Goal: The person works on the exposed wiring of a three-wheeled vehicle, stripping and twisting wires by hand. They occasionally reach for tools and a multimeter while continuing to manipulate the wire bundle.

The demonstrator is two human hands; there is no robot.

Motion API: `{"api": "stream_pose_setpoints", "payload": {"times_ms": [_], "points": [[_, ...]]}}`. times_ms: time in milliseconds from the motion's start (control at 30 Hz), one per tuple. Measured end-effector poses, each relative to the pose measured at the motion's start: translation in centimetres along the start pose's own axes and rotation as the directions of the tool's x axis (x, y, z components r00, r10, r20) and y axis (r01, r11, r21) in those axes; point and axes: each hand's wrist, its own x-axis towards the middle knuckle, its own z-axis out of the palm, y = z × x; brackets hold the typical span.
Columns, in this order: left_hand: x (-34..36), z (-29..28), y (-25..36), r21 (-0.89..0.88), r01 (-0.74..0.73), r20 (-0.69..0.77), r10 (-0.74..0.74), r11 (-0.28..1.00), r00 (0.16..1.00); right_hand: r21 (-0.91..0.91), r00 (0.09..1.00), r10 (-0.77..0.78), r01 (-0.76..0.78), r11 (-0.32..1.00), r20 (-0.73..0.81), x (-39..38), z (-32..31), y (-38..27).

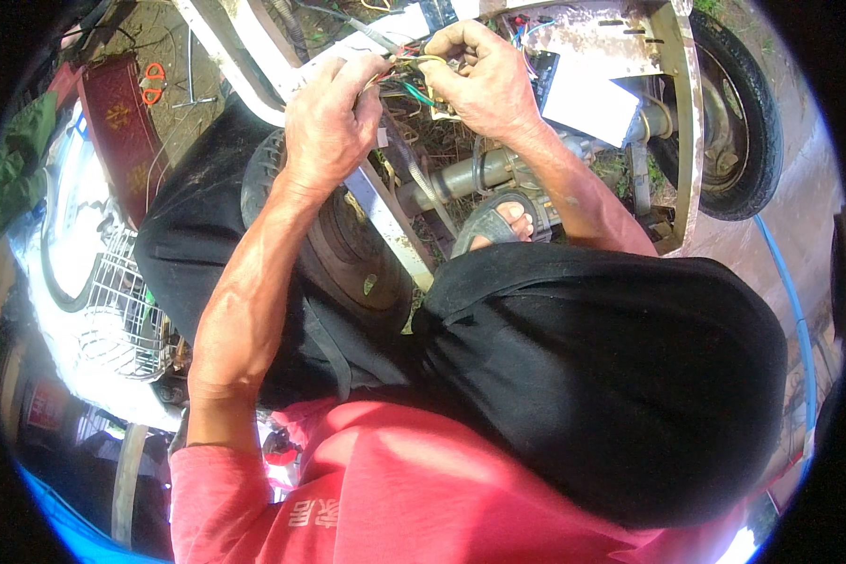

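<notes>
My left hand (334,122) is closed, its thumb and fingertips pinching thin coloured electrical wires (406,56) at the top middle. From the other side my right hand (487,83) pinches the same bunch between thumb and curled forefinger. Yellow and red strands run between the two hands. Green wires (417,94) hang just below them. The exact strand in each hand's fingertips is too small to make out. A white metal frame (385,202) with rusty patches surrounds the wiring. Right of my right hand, a bright white flat-sided piece (592,99) sits in the frame.
A grey axle (461,183) runs under the frame toward a wheel (724,122) at right. Another tyre (357,273) lies between my legs, near my sandalled foot (503,224). Orange-handled scissors (152,85), a dark red panel (122,132) and a wire basket (127,305) are at left.
</notes>
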Motion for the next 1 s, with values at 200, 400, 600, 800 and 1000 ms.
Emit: {"api": "stream_pose_setpoints", "payload": {"times_ms": [200, 400, 600, 800, 1000], "points": [[-0.6, 0.1, -0.7, 0.081, -0.112, 0.006, 0.112, 0.99, 0.994, -0.057, 0.998, -0.071, 0.071, 0.996, 0.002, 0.1, 0.1, 0.1], [-0.4, 0.2, 0.1, 0.113, -0.087, 0.0, 0.088, 0.99, 0.996, -0.03, 1.0, -0.016, 0.016, 0.999, 0.007, 0.1, 0.1, -0.1], [0.0, 0.1, -0.7, 0.133, -0.077, 0.054, 0.07, 0.988, 0.996, 0.025, 1.0, 0.01, -0.009, 1.0, -0.016, 0.2, 0.3, 0.2], [-0.5, -0.3, -0.4, -0.047, -0.009, 0.041, 0.011, 0.999, 0.999, -0.067, 1.0, -0.015, 0.015, 0.998, 0.007, 0.1, 0.1, -0.4], [-0.7, -0.6, -0.4, -0.157, 0.027, 0.07, -0.016, 0.987, 0.997, -0.061, 0.998, -0.061, 0.061, 0.996, 0.002, 0.2, 0.3, -0.1]]}}
